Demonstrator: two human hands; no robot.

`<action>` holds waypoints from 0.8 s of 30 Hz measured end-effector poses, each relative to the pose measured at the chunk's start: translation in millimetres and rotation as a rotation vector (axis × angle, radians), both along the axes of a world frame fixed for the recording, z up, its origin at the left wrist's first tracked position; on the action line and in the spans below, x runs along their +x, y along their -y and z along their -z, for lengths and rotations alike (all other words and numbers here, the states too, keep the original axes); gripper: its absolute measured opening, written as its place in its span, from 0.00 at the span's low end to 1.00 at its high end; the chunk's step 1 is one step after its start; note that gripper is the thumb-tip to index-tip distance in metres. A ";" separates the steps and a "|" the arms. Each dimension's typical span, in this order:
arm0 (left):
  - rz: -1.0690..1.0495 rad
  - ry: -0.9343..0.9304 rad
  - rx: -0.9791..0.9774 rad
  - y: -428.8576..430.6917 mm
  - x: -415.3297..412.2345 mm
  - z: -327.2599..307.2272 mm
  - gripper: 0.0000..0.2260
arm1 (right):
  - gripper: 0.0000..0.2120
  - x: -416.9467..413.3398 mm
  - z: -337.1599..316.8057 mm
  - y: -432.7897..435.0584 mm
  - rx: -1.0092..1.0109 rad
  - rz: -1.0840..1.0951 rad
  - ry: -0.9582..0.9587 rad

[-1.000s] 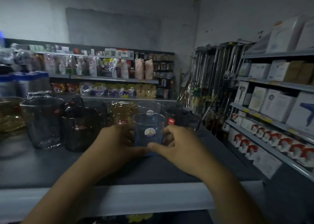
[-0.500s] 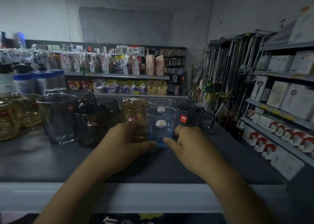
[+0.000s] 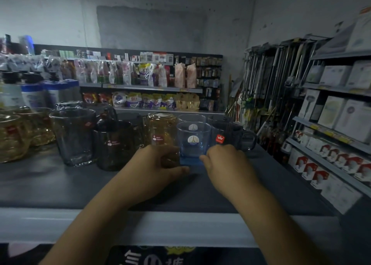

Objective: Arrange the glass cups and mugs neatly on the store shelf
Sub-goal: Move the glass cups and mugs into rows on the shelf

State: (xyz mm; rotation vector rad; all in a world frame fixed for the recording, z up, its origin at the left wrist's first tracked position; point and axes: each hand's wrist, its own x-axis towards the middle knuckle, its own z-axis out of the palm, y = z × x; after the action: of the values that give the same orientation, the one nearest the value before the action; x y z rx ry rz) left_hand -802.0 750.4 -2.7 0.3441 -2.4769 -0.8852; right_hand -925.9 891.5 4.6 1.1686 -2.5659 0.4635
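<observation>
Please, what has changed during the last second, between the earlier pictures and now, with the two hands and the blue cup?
The thumbs, which met in front of the blue glass cup, have drawn apart: the left hand and right hand now flank its base, front uncovered. Whether they grip it is unclear. The cup stays on the shelf between the amber glass and the dark mug.

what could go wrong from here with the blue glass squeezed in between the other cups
1. The blue glass stands close between the amber glass and the dark mug. Nudging it sideways could knock glass against glass and chip a rim.
2. The left hand and right hand hold it low, near the base. A push backward might tip it into the second blue glass right behind.
</observation>
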 end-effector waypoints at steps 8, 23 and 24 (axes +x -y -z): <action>-0.052 0.008 -0.022 1.1 -2.0 1.3 0.24 | 0.24 -7.7 5.9 0.4 -0.061 0.013 0.050; -0.065 -0.121 -0.279 2.9 56.6 -20.4 0.14 | 0.07 26.3 -5.8 -16.7 -0.173 -0.325 0.051; -0.075 -0.121 -0.292 8.8 71.2 -19.0 0.15 | 0.08 39.3 -6.8 -13.1 -0.166 -0.338 0.020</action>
State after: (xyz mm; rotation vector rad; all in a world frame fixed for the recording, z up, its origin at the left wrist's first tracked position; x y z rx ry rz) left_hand -730.8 741.7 16.3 0.2715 -2.4178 -0.4893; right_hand -886.7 904.6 11.4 1.5449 -2.2962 0.7498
